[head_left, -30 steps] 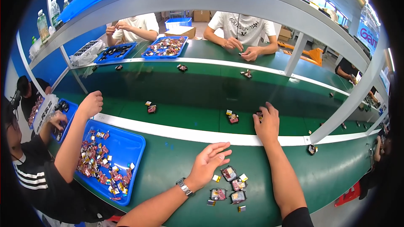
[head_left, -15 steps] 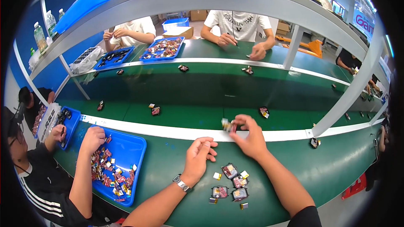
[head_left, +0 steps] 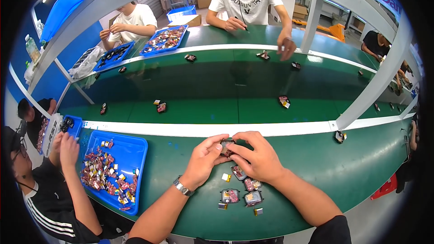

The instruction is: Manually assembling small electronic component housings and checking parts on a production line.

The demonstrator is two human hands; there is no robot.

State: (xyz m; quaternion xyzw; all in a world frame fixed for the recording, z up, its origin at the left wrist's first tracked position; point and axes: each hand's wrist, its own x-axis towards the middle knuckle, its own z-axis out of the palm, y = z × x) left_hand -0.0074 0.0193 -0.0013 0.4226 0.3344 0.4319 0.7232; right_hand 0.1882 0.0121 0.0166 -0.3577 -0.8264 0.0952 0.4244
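My left hand (head_left: 206,158) and my right hand (head_left: 253,155) meet over the near green counter (head_left: 181,162), both pinching one small dark part (head_left: 226,146) with a reddish inside. A metal watch sits on my left wrist. Just below my hands lie several similar small parts (head_left: 238,190) and a few tiny yellow pieces (head_left: 226,177) on the counter.
A blue tray (head_left: 129,152) full of small red and yellow parts stands to my left, with a seated person's hands (head_left: 65,147) beside it. A green conveyor belt (head_left: 226,86) carries scattered parts. Two people work across it, next to more blue trays (head_left: 165,40). A slanted metal post (head_left: 370,90) rises at right.
My right hand came back from the belt with a small part, and my left hand rose to meet it. The person at left drew their arm back from the belt to beside the tray.
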